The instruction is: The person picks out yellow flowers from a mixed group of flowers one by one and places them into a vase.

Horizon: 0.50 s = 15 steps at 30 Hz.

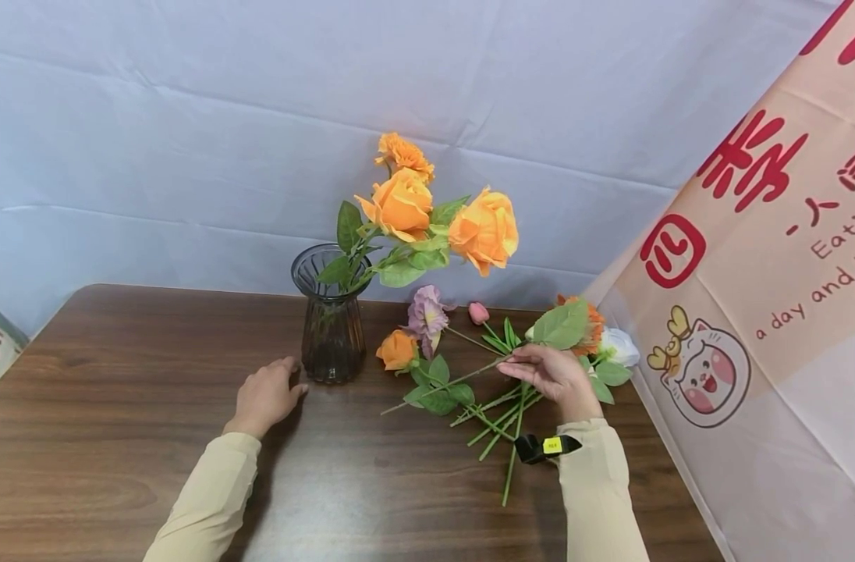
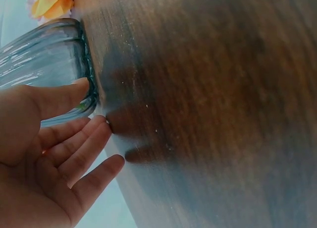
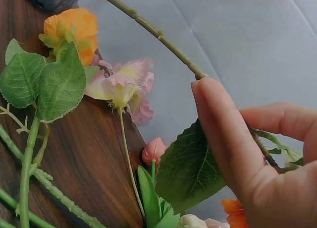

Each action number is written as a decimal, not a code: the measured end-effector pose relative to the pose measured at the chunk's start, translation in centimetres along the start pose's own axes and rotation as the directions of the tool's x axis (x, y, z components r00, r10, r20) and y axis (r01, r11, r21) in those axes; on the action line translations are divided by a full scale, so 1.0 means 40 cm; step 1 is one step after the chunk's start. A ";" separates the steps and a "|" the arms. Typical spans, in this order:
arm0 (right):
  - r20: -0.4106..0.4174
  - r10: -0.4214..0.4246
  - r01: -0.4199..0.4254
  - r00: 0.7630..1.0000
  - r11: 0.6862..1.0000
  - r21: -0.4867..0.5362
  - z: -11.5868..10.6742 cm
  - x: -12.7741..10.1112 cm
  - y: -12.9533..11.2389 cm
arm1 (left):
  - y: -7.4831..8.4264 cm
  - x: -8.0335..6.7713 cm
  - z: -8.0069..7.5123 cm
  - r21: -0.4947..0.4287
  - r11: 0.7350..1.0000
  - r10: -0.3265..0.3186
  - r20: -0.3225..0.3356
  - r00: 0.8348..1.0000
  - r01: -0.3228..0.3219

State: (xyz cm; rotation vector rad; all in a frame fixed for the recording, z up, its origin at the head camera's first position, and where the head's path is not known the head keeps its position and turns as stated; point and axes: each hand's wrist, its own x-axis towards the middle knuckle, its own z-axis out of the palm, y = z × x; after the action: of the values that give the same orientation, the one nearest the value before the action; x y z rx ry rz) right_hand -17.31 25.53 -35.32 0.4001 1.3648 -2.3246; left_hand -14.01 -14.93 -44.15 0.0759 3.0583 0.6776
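while the left hand (image 1: 266, 396) rests on the table (image 1: 118, 437) with its fingers relaxed and a little spread, its thumb and fingertips reach the base of the vase (image 1: 331, 328), which the left wrist view shows as ribbed glass (image 2: 44, 69) just touching the thumb; the hand grips nothing. the vase stands upright near the middle of the table, toward the far edge, and holds orange roses (image 1: 434, 215) that lean right. to the right of the vase a heap of loose flowers lies on the table: a small orange rose (image 1: 397, 349), a purple bloom (image 1: 426, 312), a pink bud (image 1: 478, 313), an orange flower (image 1: 589, 324) and a white one (image 1: 620, 347) at the far right, their green stems crossing toward the near edge. the right hand (image 1: 554, 375) lies over this heap and pinches a thin stem (image 1: 455, 382) between thumb and fingers, the stem running left and nearer from the hand; the right wrist view shows the fingers (image 3: 223, 134) closed on the stem (image 3: 158, 37) just above a green leaf (image 3: 190, 171). a pale blue cloth (image 1: 189, 140) hangs behind, and a printed banner (image 1: 764, 297) stands at the right
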 end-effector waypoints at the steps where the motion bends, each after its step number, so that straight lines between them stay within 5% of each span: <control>1: 0.001 -0.003 0.003 1.000 1.000 0.001 0.001 -0.001 -0.001 | 0.000 0.000 0.000 0.000 1.000 0.001 0.001 1.000 -0.001; 15: 0.034 -0.013 0.011 0.999 0.998 0.060 0.012 -0.004 -0.014 | 0.001 -0.002 0.002 -0.004 1.000 -0.003 0.013 1.000 0.003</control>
State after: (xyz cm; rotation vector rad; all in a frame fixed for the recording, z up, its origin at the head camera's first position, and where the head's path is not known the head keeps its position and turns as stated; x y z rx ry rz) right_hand -17.45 25.40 -34.58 0.3691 1.2876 -2.3759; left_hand -13.93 -14.86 -44.22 0.0745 3.0444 0.6799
